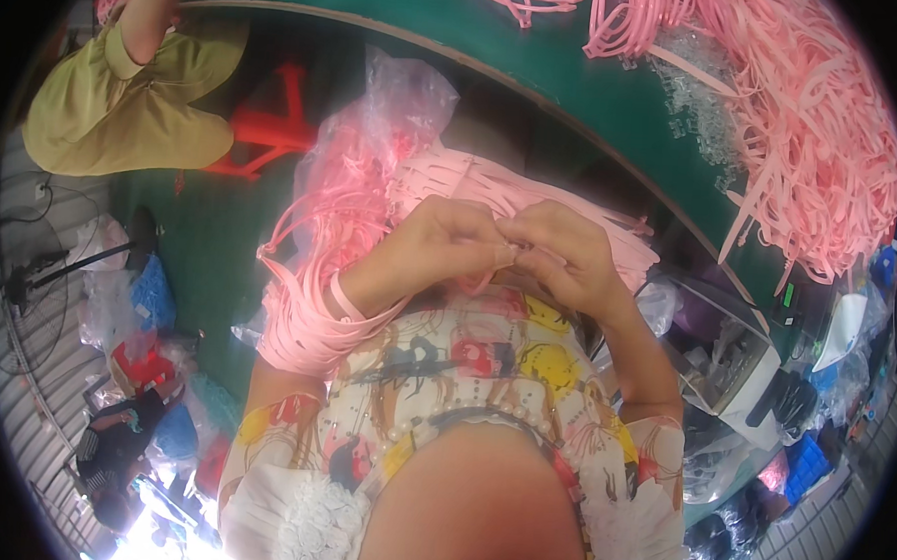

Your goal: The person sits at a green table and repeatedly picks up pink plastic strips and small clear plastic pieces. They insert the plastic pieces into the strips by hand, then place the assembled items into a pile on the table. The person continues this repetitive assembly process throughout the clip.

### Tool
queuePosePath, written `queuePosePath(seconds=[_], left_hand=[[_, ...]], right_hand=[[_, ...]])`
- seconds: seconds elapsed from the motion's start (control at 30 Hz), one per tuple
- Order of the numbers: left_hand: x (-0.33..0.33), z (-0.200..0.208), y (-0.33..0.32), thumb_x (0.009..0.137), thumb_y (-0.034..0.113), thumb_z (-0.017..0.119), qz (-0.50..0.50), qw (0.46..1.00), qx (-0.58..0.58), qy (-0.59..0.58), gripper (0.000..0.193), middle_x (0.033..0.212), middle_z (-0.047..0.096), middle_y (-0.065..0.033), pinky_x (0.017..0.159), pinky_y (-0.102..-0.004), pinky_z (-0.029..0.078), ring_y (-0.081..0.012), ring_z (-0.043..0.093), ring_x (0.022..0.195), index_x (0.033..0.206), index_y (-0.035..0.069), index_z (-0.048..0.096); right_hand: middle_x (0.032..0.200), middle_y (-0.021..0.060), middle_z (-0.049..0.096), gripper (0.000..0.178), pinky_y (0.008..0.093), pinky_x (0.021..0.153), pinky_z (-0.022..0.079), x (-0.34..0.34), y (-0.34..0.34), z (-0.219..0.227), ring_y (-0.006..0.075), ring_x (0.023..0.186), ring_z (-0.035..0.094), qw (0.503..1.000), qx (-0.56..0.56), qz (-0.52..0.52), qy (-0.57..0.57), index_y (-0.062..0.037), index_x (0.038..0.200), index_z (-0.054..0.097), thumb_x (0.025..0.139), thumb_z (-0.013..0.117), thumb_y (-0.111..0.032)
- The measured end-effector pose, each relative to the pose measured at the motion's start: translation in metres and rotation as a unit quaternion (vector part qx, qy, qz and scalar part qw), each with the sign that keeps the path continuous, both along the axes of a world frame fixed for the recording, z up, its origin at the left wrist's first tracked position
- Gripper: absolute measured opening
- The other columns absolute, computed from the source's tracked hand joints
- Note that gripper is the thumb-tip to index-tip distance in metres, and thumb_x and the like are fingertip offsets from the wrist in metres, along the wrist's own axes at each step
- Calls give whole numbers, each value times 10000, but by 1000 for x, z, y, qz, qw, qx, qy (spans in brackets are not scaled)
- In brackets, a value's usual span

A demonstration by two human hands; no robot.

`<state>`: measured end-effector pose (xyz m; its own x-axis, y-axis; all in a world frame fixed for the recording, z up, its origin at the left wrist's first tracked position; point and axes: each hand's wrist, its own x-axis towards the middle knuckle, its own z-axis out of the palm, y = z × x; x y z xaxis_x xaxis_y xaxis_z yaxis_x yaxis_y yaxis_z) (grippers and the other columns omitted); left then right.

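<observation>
Straps (815, 146) heap a table (637, 98) above green floor (190, 229), left fingers (479, 224) and right fingers (547, 268) pinching a clear piece (507, 254)

clear piece (507, 255) in hands (568, 247); pink straps (308, 329) looped

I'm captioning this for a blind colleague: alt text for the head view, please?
A person's left hand and right hand pinch a small clear piece, pink straps looped around the left forearm. A heap of more straps lies beside clear parts on a green table.
</observation>
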<state>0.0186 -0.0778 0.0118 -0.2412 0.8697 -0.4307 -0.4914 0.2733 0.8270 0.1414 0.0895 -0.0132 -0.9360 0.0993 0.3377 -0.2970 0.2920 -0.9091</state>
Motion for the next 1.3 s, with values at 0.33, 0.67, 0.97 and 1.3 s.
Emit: queuePosePath(seconds=[0.33,0.67,0.97,1.3], left_hand=[[5,-3,1,845,116,670,35,996,-7,77,150,661,588,-30,519,-216,415,-71,540,578,776,-17,663],[2,5,-3,846,81,664,3,999,-35,28,104,696,579,-28,561,-216,423,-84,557,619,807,-15,655],[-6,-1,-7,865,117,658,3,998,-25,-61,137,775,559,-10,617,-217,444,-81,566,693,799,-1,636],[-4,-7,-5,862,165,639,-26,999,-27,-15,156,697,580,-21,529,-202,394,-68,532,626,823,15,633]], right_hand=[[827,152,610,204,371,660,482,2,-22,5,307,744,598,991,8,-94,-93,1,985,624,782,615,3],[814,132,621,220,366,658,484,1,8,24,288,744,611,981,90,30,-167,-10,993,639,775,630,-41],[799,146,614,131,360,674,483,0,1,29,293,734,606,988,35,11,-152,-16,952,646,833,600,-47],[747,106,589,126,341,627,468,3,10,17,250,666,583,989,75,65,-106,-13,958,599,836,595,-45]])
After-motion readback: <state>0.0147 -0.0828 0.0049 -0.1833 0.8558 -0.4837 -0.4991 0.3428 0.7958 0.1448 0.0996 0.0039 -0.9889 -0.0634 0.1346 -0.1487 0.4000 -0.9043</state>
